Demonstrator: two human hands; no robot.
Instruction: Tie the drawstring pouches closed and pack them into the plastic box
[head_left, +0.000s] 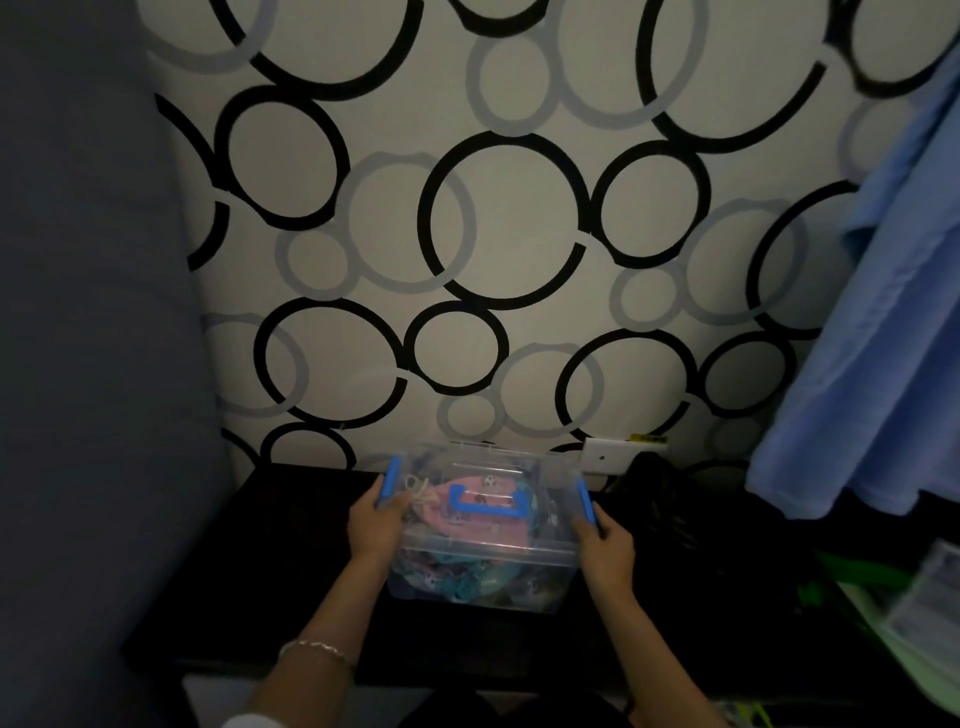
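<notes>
Two hands hold a clear plastic box (483, 551) by its short ends, on a dark table (291, 561) set against a wall papered with black and grey rings (509, 218). The left hand (375, 525) is closed around the left end of the box, fingers touching the blue side latch (389, 482); a silver bracelet (317, 648) sits on that wrist. The right hand (605, 553) grips the right end, with its fingers against the other blue latch (586, 501). The transparent lid (488, 470) lies over the box, and a blue carrying handle (487, 504) lies flat across its middle.

Through the clear plastic, the drawstring pouches show packed inside: a pink pouch (498, 535) lies on top under the handle, with a pale cord (420, 488) bunched at its left end, and teal pouches (457, 582) lie lower down near the front wall. Their printed pattern is too blurred to make out.

A blue cloth (872, 322) hangs at the right, and a white wall plate (605, 456) sits just behind the table.
</notes>
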